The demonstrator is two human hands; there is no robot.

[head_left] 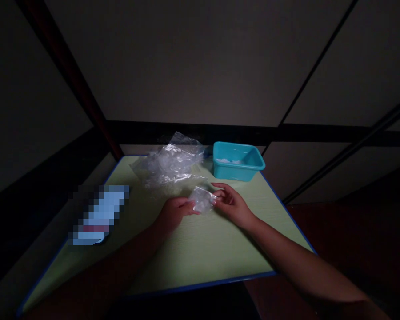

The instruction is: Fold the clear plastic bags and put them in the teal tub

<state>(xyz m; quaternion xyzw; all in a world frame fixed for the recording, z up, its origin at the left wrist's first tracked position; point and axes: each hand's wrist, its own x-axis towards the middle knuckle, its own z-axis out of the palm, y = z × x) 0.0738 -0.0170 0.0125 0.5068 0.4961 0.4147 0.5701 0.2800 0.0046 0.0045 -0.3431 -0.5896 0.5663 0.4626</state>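
Observation:
Between my two hands, above the middle of the table, is a small clear plastic bag [202, 201] with something whitish inside that I cannot make out. My left hand [176, 212] pinches the bag's left edge between thumb and fingers. On the opposite side, my right hand [232, 205] grips the right edge with its thumb against the fingers, the index finger stretched out above. Just beyond lies a crumpled heap of large clear plastic bags [173, 162], with whitish contents showing through.
A turquoise plastic bin [237, 172] with some white material inside stands at the table's back right. A blurred-out, light blue flat object [103, 213] lies at the left edge. The pale green table [200, 258] has a blue rim and meets dark panels behind.

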